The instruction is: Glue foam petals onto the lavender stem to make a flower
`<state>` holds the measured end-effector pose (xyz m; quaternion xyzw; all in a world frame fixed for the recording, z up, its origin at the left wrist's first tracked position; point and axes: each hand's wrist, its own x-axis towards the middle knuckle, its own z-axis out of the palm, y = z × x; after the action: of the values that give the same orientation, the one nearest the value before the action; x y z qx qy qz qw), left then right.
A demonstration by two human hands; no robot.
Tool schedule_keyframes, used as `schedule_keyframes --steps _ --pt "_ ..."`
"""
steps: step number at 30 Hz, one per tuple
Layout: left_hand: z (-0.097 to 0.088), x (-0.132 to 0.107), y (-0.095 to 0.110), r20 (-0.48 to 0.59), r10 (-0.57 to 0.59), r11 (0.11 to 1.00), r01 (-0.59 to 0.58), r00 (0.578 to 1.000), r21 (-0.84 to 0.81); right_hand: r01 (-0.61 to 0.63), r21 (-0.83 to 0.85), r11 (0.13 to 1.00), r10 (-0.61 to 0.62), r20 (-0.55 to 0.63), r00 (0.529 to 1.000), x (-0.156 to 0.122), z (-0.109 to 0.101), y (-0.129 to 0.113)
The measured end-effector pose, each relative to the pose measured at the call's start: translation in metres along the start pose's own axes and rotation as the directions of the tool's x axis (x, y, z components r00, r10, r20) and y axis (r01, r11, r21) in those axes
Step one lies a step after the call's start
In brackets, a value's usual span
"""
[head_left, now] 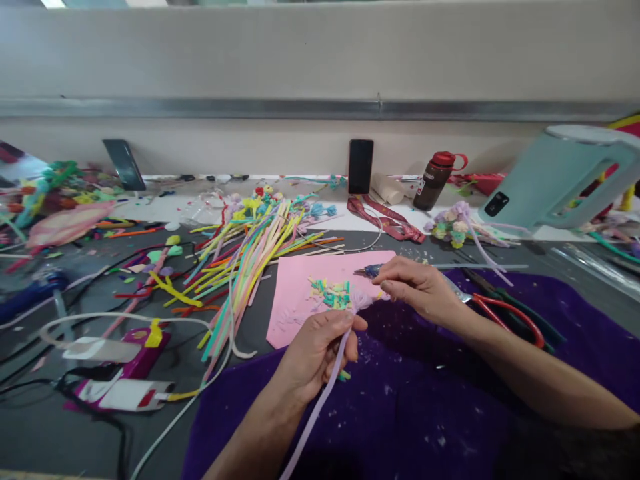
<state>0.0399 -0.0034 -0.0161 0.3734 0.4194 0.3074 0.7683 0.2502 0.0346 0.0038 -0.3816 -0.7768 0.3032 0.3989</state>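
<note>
My left hand [320,350] is closed on a lilac pipe cleaner [320,407], whose long stem trails down toward me. At its upper end is a bunched lilac flower-like piece [361,300] between my hands. My right hand [415,287] is pinched just right of that piece; what its fingertips hold is too small to make out. Beyond those fingers pokes a blue tool with a pointed metal tip [367,271]. Its body is hidden, and I cannot tell whether it is held. Small yellow and teal clippings [334,293] lie on a pink sheet [293,280] behind my left hand.
Loose colourful pipe cleaners [250,267] spread left of the sheet. A purple cloth [400,413] covers the near table. Red-handled scissors [530,327] lie by my right forearm. Behind stand a phone [361,167], a bottle [434,183] and a tilted-looking teal kettle [545,180]. Cables [120,427] run at left.
</note>
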Motion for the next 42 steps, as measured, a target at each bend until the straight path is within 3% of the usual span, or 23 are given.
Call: schedule_keyframes --steps 5,15,18,21,23,26,30,36,39,42 --pt "0.0 -0.001 0.002 -0.032 0.011 0.998 -0.013 0.999 -0.056 0.019 0.016 1.0 -0.02 0.03 0.999 -0.001 0.005 0.001" --pt "-0.002 0.002 0.002 -0.119 0.135 0.977 -0.153 0.984 -0.151 0.018 0.015 1.0 -0.019 0.089 0.996 -0.005 0.012 0.001" --pt "-0.001 0.002 0.001 -0.125 0.112 0.984 -0.128 0.986 -0.127 -0.113 0.129 0.985 0.101 0.097 0.99 -0.007 0.016 -0.001" --pt "0.0 0.003 0.0 -0.122 0.09 0.992 -0.099 0.988 -0.073 -0.299 0.303 0.905 0.275 0.119 0.954 -0.008 0.021 0.0" --pt "0.001 0.003 -0.001 -0.114 0.1 0.994 -0.105 0.988 -0.038 -0.348 0.386 0.854 0.322 0.134 0.937 -0.008 0.022 0.001" --pt "0.003 0.003 -0.003 -0.106 0.122 0.992 -0.119 0.987 0.033 -0.355 0.458 0.815 0.321 0.152 0.935 -0.008 0.022 0.002" --pt "0.005 0.003 -0.005 -0.097 0.117 0.985 -0.104 0.988 0.135 -0.318 0.457 0.831 0.279 0.152 0.948 -0.008 0.021 0.002" --pt "0.005 0.002 -0.004 -0.089 0.118 0.985 -0.105 0.989 0.138 -0.317 0.446 0.837 0.289 0.132 0.948 -0.009 0.02 -0.002" --pt "0.001 -0.001 0.003 -0.137 0.172 0.982 -0.159 0.975 0.101 -0.331 0.447 0.831 0.32 0.101 0.942 -0.01 0.016 -0.005" --pt "-0.005 -0.003 0.01 -0.219 0.254 0.967 -0.243 0.942 0.077 -0.355 0.43 0.83 0.324 0.147 0.935 -0.012 0.015 -0.008"
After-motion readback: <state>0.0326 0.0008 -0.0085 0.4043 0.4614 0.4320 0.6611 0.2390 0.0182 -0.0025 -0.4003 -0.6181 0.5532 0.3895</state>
